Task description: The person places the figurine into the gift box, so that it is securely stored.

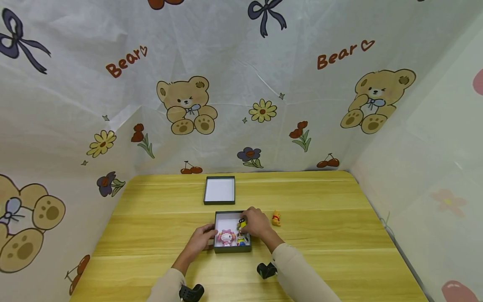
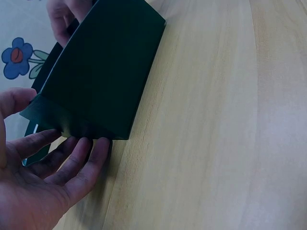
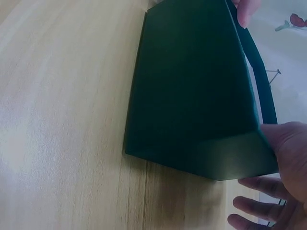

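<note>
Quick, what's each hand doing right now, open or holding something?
Left hand: holding the box at its left side.
Right hand: at the box's right side; whether it pinches the upper yellow figurine cannot be told.

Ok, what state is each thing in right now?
Box: open
Lid: off, hollow side up
Pink figure: in the box
Blue-and-yellow figure: in the box
Orange figure: outside the box, on the table
Left hand: holding the box's left side
Right hand: at the right side, grip unclear
</note>
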Demonstrator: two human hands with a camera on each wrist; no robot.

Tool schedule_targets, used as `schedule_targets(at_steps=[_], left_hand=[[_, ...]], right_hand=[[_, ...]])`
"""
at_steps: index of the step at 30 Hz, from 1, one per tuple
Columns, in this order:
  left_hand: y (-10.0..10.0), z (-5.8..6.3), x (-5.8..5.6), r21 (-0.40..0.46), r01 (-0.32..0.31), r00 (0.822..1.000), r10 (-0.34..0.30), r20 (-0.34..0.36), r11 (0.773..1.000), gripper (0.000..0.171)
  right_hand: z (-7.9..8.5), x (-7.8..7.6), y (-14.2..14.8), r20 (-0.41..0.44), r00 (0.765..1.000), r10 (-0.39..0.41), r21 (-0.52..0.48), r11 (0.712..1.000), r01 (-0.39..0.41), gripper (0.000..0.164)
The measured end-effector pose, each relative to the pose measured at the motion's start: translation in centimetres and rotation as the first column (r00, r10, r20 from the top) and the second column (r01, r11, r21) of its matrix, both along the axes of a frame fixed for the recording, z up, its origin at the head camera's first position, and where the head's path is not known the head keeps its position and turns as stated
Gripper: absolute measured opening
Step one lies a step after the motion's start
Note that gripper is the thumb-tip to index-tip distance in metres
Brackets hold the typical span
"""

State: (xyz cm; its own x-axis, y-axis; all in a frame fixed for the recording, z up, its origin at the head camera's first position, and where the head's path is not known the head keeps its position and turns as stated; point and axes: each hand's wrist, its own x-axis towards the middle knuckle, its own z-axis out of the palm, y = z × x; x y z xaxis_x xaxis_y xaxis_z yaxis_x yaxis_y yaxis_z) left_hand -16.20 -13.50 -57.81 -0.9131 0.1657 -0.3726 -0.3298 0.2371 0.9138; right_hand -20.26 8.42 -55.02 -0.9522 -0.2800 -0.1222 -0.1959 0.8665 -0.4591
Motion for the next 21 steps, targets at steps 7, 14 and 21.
schedule_targets(at_steps=[7,14,21], left_hand=[[-0.2,-0.2,-0.1,0.017,0.006,1.0,-0.006,-0.008,1.0,0.055],[-0.1,-0.1,-0.1,0.031,-0.005,1.0,0.005,0.002,0.999,0.053],[0.0,0.0,-0.1,0.009,-0.001,1.0,0.001,0.01,1.0,0.054]], right_hand=[[-0.1,-0.2,0.6,0.007,0.999,0.043,-0.125,0.991,-0.042,0.04],[0.3,-0.4,2.0,-0.067,0.993,0.097,-0.297,0.948,-0.113,0.043],[0.5,-0.4,4.2,-0.11,0.993,0.038,-0.403,0.912,-0.08,0.043]])
